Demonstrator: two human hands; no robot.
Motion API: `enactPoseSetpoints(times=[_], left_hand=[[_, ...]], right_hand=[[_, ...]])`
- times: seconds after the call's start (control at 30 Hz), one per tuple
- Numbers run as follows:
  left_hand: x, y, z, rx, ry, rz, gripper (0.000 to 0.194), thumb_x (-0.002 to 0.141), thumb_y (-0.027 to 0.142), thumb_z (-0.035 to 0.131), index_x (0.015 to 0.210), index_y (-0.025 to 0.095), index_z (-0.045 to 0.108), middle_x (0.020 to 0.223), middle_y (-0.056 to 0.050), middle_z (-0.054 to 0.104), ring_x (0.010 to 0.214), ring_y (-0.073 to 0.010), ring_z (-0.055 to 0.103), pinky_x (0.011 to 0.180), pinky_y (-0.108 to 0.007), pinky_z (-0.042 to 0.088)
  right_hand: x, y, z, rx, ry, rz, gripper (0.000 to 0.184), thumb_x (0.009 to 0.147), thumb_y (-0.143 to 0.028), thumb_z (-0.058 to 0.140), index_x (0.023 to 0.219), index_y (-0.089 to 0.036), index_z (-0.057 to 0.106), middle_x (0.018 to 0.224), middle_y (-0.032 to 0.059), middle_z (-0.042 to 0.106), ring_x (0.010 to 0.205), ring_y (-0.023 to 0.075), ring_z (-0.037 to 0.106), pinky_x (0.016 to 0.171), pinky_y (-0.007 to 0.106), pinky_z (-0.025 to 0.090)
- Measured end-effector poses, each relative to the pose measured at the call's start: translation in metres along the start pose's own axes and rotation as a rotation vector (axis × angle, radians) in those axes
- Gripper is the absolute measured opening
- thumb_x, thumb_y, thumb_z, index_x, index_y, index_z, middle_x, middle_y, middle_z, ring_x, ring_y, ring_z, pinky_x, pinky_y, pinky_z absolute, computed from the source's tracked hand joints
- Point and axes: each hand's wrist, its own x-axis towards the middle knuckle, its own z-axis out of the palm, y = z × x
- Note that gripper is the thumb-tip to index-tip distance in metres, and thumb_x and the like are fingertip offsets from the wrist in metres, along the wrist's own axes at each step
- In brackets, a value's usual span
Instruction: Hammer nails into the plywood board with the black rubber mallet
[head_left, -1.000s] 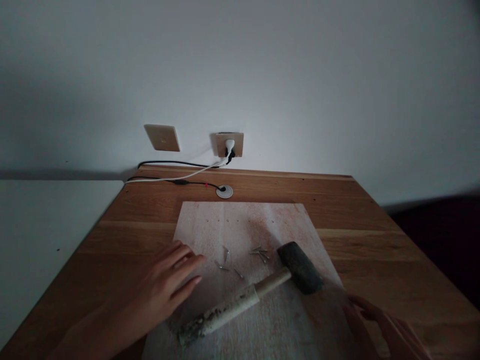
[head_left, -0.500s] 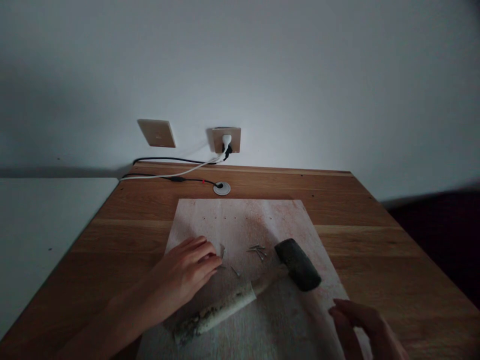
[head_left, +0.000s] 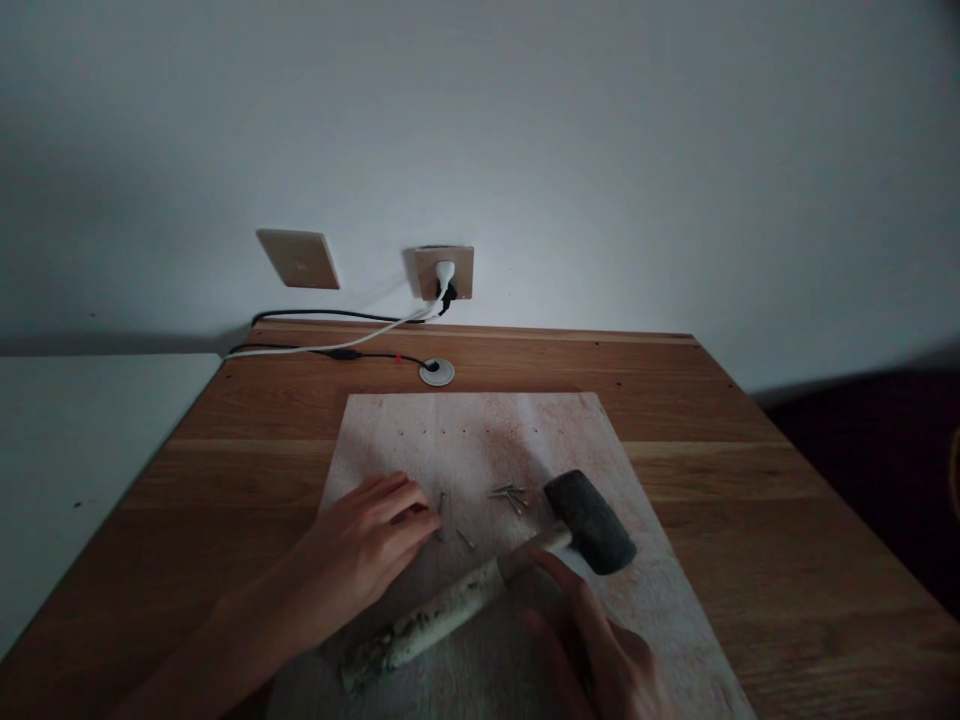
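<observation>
My left hand [head_left: 379, 535] is over the left part of a whitish board [head_left: 480, 412], its fingers pinched together. A thin nail [head_left: 442, 502] shows at its fingertips. Just to the right, another nail [head_left: 466, 540] lies loose, and several more nails [head_left: 511, 494] form a small pile. A mallet with a dark head [head_left: 590, 522] lies slantwise across the board, its stained pale handle [head_left: 431, 620] pointing toward my left forearm. Over the mallet's neck is my right hand [head_left: 600, 645], thumb and index finger apart, the index tip at the handle.
The board lies on a wooden desk [head_left: 750, 520] against a wall. Behind it are a cable grommet [head_left: 437, 372], a socket [head_left: 463, 270] with plugs, and white and black cables [head_left: 322, 348]. A row of small holes runs along the board's far side. A white surface [head_left: 97, 450] adjoins on the left.
My right hand has come in from the right edge of the board to the mallet's handle. My left hand keeps its place by the nail. The view has shifted slightly.
</observation>
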Motion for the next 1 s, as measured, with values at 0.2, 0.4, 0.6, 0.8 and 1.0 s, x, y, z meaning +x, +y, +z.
enactPoseSetpoints(times=[0.2,0.4,0.6,0.8,1.0], left_hand=[[-0.001,0.001,-0.001,-0.031,-0.017,-0.010,0.014,0.103,0.008,0.063,0.099,0.019,0.069,0.100,-0.002,0.067,0.094,-0.0194,0.062,0.082,-0.032,0.054],[-0.001,0.002,0.004,-0.057,0.018,0.011,0.019,0.101,0.000,0.059,0.099,0.018,0.065,0.101,-0.002,0.066,0.094,-0.0190,0.061,0.083,-0.032,0.053],[-0.003,0.001,0.004,-0.054,0.080,0.058,0.014,0.107,0.011,0.057,0.108,0.019,0.069,0.107,-0.003,0.068,0.096,-0.0185,0.062,0.084,-0.031,0.054],[-0.001,-0.001,0.002,-0.043,0.083,0.079,0.020,0.109,0.011,0.053,0.104,0.019,0.070,0.112,-0.004,0.069,0.100,-0.0189,0.062,0.083,-0.030,0.054],[-0.004,0.001,0.009,-0.040,0.037,0.044,0.026,0.107,0.003,0.046,0.105,0.020,0.066,0.110,-0.003,0.068,0.100,-0.0196,0.062,0.086,-0.032,0.054]], right_hand=[[0.006,0.001,0.004,-0.069,-0.006,-0.011,0.054,0.118,-0.051,0.039,0.152,-0.014,0.058,0.057,-0.0072,0.063,0.040,0.0139,0.066,0.045,0.022,0.052],[0.017,-0.010,0.003,-0.106,-0.120,0.007,0.065,0.118,-0.059,0.028,0.149,-0.013,0.063,0.058,-0.0031,0.066,0.046,0.0198,0.071,0.045,0.028,0.055],[0.025,-0.015,0.005,-0.085,-0.166,0.087,0.075,0.116,-0.064,0.018,0.141,-0.013,0.067,0.070,0.0049,0.078,0.060,0.0273,0.080,0.050,0.036,0.059],[0.027,-0.020,0.008,-0.048,-0.183,0.098,0.074,0.114,-0.068,0.019,0.135,-0.018,0.070,0.079,0.0069,0.083,0.063,0.0268,0.081,0.053,0.034,0.060],[0.029,-0.015,0.011,-0.017,-0.277,0.091,0.062,0.115,-0.066,0.028,0.133,-0.023,0.067,0.080,0.0050,0.083,0.063,0.0260,0.081,0.051,0.031,0.058]])
